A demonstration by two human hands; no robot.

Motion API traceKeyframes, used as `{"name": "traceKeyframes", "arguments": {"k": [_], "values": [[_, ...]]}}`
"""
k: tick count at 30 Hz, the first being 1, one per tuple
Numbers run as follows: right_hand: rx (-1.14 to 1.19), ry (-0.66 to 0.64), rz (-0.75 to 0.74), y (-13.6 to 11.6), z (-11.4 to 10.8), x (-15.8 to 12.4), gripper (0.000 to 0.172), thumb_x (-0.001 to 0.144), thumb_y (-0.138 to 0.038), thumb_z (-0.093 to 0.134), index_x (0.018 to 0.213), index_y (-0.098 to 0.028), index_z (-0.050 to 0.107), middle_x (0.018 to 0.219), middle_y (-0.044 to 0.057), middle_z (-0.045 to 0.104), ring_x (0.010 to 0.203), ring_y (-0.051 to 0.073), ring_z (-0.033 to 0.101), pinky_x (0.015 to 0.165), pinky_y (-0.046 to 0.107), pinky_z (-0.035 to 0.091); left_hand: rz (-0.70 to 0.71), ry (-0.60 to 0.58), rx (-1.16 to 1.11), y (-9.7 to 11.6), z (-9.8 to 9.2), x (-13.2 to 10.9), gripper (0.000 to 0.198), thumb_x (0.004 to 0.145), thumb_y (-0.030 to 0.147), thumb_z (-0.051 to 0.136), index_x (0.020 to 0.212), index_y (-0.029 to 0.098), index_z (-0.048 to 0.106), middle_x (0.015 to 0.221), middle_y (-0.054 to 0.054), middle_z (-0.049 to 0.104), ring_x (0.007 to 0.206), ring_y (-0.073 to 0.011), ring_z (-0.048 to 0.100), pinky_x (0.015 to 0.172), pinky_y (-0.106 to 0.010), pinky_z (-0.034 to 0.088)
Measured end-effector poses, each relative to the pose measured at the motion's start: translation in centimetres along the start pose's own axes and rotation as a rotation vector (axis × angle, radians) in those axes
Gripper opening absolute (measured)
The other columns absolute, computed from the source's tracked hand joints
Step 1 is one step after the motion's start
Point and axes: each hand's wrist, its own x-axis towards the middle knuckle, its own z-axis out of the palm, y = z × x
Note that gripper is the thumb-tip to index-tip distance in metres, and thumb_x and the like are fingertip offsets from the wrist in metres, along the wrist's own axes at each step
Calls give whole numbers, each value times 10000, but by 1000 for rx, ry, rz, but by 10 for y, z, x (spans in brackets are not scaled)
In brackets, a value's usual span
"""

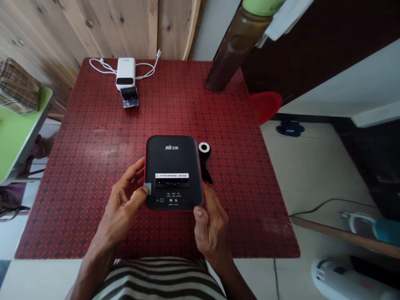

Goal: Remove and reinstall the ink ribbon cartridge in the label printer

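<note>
A black receipt printer (173, 160) with red edges and white lettering is held above the table, its slot and small buttons facing up. My left hand (123, 200) is closed on its left edge, the thumb pressing a small grey tab (148, 188) there. My right hand (212, 221) grips the lower right corner, thumb at the front edge and fingers along and partly under the side. Just right of the printer lies a small black roll (204, 151) with a white ring on its end; a dark strip trails from it behind my right fingers.
On the red patterned table (93, 166), a white power bank (126, 71) with a white cable stands at the back left, a black piece at its front. A tall brown bottle (231, 50) with a green lid stands back right. A red stool (267, 106) sits beyond the right edge.
</note>
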Motion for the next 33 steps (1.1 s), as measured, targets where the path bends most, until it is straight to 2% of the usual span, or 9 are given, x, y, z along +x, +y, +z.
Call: {"name": "traceKeyframes", "arguments": {"k": [10, 14, 20, 24, 28, 33], "values": [[-16, 10, 28, 2, 1, -3, 502, 1223, -445, 421, 1621, -219, 628, 1410, 184, 795, 1294, 326, 800, 1026, 520, 697, 8, -21, -26, -4, -2, 2, 594, 1004, 370, 810, 1590, 346, 714, 1647, -78, 721, 1551, -377, 653, 1280, -579, 556], [2, -14, 40, -2, -6, 4, 437, 1209, -413, 474, 1544, -217, 676, 1379, 165, 821, 1236, 307, 823, 1000, 471, 699, 33, -52, -50, -10, -5, 3, 588, 1046, 422, 773, 1622, 354, 674, 1684, -72, 687, 1575, -381, 622, 1298, -583, 524], [14, -35, 46, -9, -12, 14, 396, 1186, -389, 519, 1498, -225, 701, 1294, 142, 848, 1120, 294, 852, 928, 436, 716, 94, -55, 24, -11, -5, 1, 629, 1064, 558, 748, 1638, 323, 636, 1701, -109, 663, 1564, -418, 624, 1217, -611, 577], [-5, -71, 23, -9, -17, 16, 390, 1185, -370, 529, 1506, -216, 688, 1310, 153, 847, 1158, 292, 851, 962, 448, 722, 110, -36, 99, -9, -5, -2, 611, 1087, 579, 720, 1645, 346, 630, 1731, -82, 635, 1578, -397, 606, 1286, -614, 505], [-9, -118, -1, -8, -25, 22, 383, 1181, -371, 564, 1505, -210, 690, 1373, 155, 847, 1245, 286, 843, 1035, 442, 718, 101, -62, 51, -12, -7, -2, 613, 1111, 592, 666, 1660, 322, 615, 1700, -100, 663, 1547, -412, 630, 1189, -598, 577], [-14, -185, -21, -11, -33, 31, 349, 1168, -393, 595, 1425, -194, 723, 1302, 134, 872, 1184, 267, 865, 1014, 406, 726, 125, -30, 104, -10, -6, -3, 649, 1082, 627, 692, 1637, 295, 640, 1678, -119, 676, 1532, -426, 636, 1209, -615, 562]]}}
